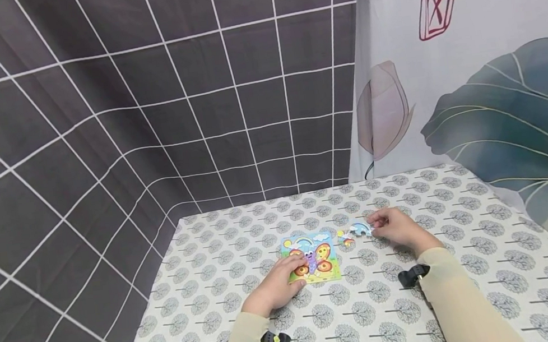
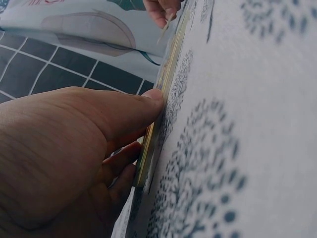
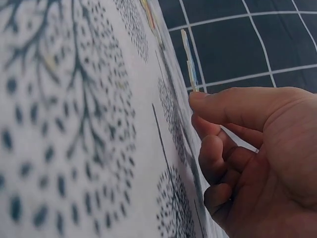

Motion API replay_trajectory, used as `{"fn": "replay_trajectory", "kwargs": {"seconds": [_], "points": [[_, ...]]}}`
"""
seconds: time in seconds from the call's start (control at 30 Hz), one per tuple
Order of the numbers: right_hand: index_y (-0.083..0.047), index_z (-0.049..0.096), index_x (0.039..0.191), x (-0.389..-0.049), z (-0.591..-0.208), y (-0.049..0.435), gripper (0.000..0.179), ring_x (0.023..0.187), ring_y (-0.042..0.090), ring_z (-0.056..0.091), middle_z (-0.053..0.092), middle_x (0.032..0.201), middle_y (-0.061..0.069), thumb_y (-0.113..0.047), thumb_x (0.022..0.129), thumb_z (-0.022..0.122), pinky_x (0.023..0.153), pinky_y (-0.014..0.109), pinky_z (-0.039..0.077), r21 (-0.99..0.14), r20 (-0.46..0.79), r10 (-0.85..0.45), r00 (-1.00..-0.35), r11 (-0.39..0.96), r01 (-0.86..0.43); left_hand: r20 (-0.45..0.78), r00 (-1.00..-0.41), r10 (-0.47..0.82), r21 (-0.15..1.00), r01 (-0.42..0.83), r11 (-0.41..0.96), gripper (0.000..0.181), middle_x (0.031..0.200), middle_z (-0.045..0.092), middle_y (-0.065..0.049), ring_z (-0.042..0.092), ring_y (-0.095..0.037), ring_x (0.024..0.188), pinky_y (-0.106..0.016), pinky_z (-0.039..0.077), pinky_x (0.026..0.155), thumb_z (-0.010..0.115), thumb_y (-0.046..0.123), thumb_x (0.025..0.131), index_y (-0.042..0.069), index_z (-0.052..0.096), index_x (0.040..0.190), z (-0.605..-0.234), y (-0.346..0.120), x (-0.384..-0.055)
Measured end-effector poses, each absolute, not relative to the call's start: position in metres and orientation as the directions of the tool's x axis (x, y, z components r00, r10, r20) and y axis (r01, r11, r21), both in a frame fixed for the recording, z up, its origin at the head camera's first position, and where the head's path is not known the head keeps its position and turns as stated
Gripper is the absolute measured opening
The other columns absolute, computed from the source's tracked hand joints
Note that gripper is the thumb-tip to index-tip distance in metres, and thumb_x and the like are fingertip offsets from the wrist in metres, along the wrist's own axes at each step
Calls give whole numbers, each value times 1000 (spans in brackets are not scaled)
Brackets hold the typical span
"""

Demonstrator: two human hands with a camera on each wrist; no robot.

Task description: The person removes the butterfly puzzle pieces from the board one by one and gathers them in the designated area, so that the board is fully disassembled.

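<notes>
Cream sleeves (image 1: 464, 301) with black wrist straps (image 1: 413, 276) sit nearest, over a tree-print cloth (image 1: 188, 310). Left hand (image 1: 277, 282) lies on the left side of a butterfly puzzle board (image 1: 326, 271), fingers stretched over the picture, thumb along the near edge; it rests on the board, no clear wrap round it. Board lies flat on the cloth, left of the right hand (image 1: 399, 229), which pinches the right end of a rainbow piece (image 1: 360, 229) between thumb and fingertips, other fingers loosely curled. Wrist views show this piece raised just off the cloth. Small red-and-yellow piece (image 1: 346, 239) lies loose between board and rainbow piece. Board also shows a rainbow at its far left; print or fitted pieces, can't tell. To handle this well, I'd keep the left hand light but firm so the board doesn't slide, hold the rainbow piece by its rim only, keep it level, and carry it over the loose piece, not through it. Thin card probably bends if squeezed hard, so pinch gently and leave the notched edges uncovered.
</notes>
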State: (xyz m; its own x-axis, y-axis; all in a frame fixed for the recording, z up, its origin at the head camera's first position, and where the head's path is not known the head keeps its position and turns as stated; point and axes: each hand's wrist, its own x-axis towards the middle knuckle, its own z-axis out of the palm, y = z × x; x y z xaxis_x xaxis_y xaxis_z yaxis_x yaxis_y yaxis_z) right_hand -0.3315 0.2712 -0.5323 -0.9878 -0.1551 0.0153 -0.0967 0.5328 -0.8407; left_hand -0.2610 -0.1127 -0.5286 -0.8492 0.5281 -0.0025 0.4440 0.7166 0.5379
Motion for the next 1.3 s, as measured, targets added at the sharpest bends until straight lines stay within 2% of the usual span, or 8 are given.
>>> {"fn": "replay_trajectory", "kwargs": {"seconds": [0.33,0.7,1.3], "points": [[4,69,120,-324,-527,273,35,89,25,58,62,102,13,2,86,76,65,27,57,-862,-23,-134,-991,504,-48,-8,-851,524,541,437,719,57,166,39,1,32,-26,154,-52,27,126,69,26,101,18,52,155,-528,-113,-261],[2,72,113,-329,-536,282,29,87,24,58,63,99,12,3,85,78,70,26,54,-844,-1,-143,-990,530,-76,7,-844,537,548,452,704,57,166,39,0,33,-26,154,-52,28,126,70,26,100,16,53,154,-528,-114,-262],[1,73,113,-326,-536,281,30,84,23,57,62,98,11,3,83,77,68,26,54,-849,-33,-125,-992,526,-38,9,-845,535,555,449,700,57,166,39,1,33,-27,154,-53,28,126,70,26,100,18,53,154,-531,-117,-262]]}}
